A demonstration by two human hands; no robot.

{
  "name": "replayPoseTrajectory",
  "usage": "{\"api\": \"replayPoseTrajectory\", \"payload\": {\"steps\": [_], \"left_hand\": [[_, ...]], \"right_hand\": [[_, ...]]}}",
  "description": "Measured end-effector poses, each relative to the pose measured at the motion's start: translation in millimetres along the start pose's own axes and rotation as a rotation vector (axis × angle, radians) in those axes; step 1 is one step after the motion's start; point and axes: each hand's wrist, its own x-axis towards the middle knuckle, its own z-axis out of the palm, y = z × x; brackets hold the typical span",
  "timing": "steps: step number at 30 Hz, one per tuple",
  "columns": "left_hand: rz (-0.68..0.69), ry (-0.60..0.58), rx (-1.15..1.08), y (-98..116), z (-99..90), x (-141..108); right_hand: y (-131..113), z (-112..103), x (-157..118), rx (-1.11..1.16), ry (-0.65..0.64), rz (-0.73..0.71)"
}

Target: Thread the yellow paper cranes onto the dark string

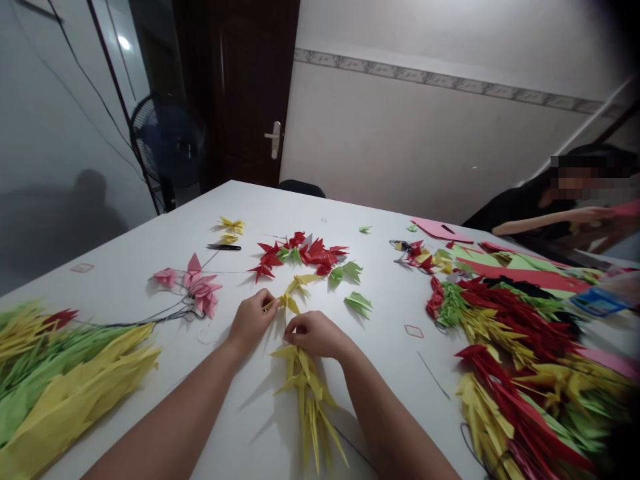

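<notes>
My left hand (251,321) pinches a small yellow folded-paper crane (287,303) above the middle of the white table. A thin thread runs down from this crane to my right hand (320,332), whose fingertips are closed on it. Below my right hand hangs a string of yellow paper cranes (309,393), stacked one into another along a dark cord. Another yellow crane (302,283) lies just beyond my fingers. Past it, red paper cranes (316,252) form a curved row, with loose green cranes (358,304) to their right.
Pink cranes (203,287) and black-handled snips (224,247) lie to the left. Yellow and green crane strings (75,393) fill the near left. Heaped red, yellow and green strings (520,320) cover the right side, where a person in black (530,200) sits holding pink paper.
</notes>
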Motion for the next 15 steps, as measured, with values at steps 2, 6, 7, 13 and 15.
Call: {"api": "replayPoseTrajectory", "payload": {"steps": [2, 6, 7, 13, 15], "left_hand": [[0.004, -0.023, 0.004, -0.9, 1.1, 0.1], [0.015, -0.075, 0.024, -0.6, 1.5, -0.1], [0.018, -0.082, 0.033, -0.2, 1.3, -0.3], [0.166, -0.186, 0.076, 2.1, 0.3, -1.1], [0.253, -0.234, 0.066, 1.8, 0.4, -0.9]], "right_hand": [[1.6, 0.3, -0.1, 0.042, -0.071, -0.054], [5.1, -4.0, -1.9, 0.096, -0.198, -0.099], [6.0, -7.3, -3.0, 0.11, -0.197, -0.104], [14.2, -33.6, -9.8, 0.027, 0.134, 0.025], [18.7, -35.0, -8.1, -0.048, 0.296, 0.062]]}}
